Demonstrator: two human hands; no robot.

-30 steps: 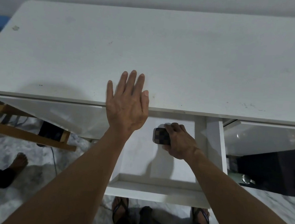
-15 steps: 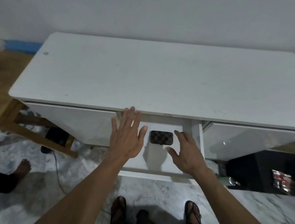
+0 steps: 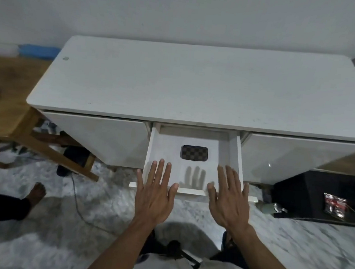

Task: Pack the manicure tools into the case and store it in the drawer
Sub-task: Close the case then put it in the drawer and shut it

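Checkered case [image 3: 194, 152] lies loose mid-drawer [image 3: 240, 161]; left hand [image 3: 154, 196] and right hand [image 3: 228, 203] grips released, fingers splayed over front edge, so a hard shove could slide it or pinch fingertips.

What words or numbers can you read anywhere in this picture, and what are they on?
None can be read.
Red and black packet on the dark shelf at the right: it bears print, too blurred to read.
Small mark on the white desk top: too small to tell.
Checkered case in the open drawer: a pattern only, no words.
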